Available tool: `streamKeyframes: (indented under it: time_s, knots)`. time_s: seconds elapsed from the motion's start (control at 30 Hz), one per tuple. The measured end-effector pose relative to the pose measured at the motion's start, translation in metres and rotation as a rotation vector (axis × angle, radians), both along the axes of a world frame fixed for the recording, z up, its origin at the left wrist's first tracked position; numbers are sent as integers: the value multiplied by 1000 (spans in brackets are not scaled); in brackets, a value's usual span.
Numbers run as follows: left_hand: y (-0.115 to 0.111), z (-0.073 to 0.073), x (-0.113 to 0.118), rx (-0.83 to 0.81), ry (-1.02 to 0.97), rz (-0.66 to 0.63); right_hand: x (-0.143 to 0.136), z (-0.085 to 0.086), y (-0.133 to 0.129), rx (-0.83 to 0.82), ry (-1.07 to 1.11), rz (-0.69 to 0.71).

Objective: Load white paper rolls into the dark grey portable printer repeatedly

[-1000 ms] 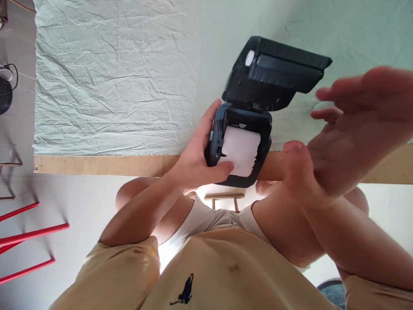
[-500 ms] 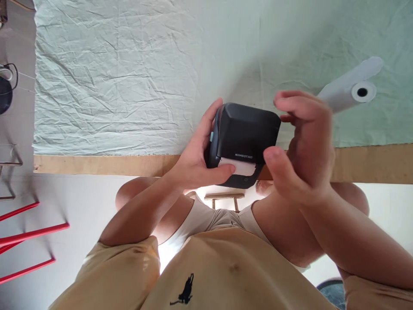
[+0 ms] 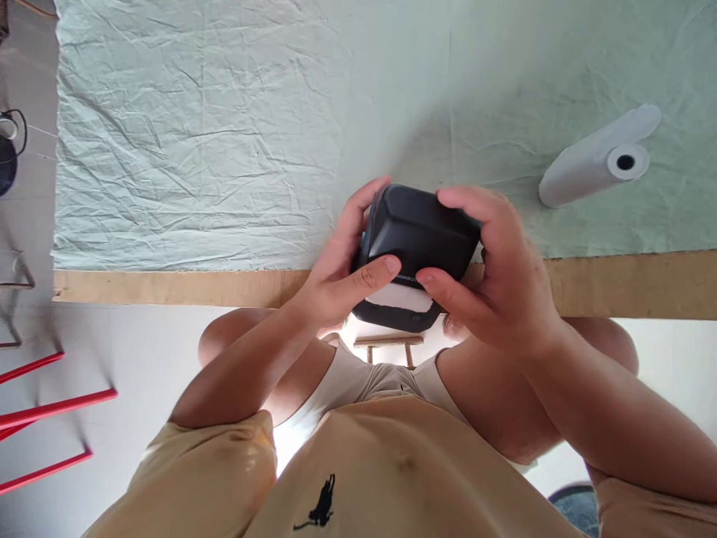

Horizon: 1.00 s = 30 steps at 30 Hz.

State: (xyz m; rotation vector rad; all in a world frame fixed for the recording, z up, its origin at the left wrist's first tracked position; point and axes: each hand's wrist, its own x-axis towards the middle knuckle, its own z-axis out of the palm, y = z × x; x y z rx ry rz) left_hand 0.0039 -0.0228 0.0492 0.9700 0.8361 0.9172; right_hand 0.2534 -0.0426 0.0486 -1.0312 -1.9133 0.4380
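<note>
By the near table edge [image 3: 632,288], white paper [image 3: 399,297] is showing on the black printer [image 3: 429,232]; your left hand [image 3: 336,280] and right hand [image 3: 512,288] are clamping fingers around it. Slipping fingers could drop it. Farther right, a white roll [image 3: 579,172] is lying.

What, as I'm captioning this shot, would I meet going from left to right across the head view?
Red bars → the person's left hand → black label printer → the right hand → white paper roll.
</note>
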Motion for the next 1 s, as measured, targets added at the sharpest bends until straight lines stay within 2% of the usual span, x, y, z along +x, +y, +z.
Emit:
streamKeyframes:
  time_s: [0.13, 0.23, 0.37, 0.43, 0.6, 0.73, 1.0]
  knots:
    - [-3, -5, -2, 56, -68, -9, -8, -1, 1, 67, 4, -76]
    - [-8, -1, 9, 15, -42, 66, -8, -3, 2, 53, 31, -56]
    - [-8, 9, 27, 34, -114, 161, 2, -5, 4, 32, 4, -41]
    - [-6, 10, 29, 2, -95, 152, 7, -6, 4, -2, -35, -39]
    - [-5, -2, 22, -20, -108, 162, 8, -8, 4, -9, 32, 15]
    - [-6, -11, 18, -68, -102, 174, 1, -9, 3, -13, 46, -17]
    - [-1, 3, 20, -121, 2, 300, 1, -4, 7, 37, 30, 50]
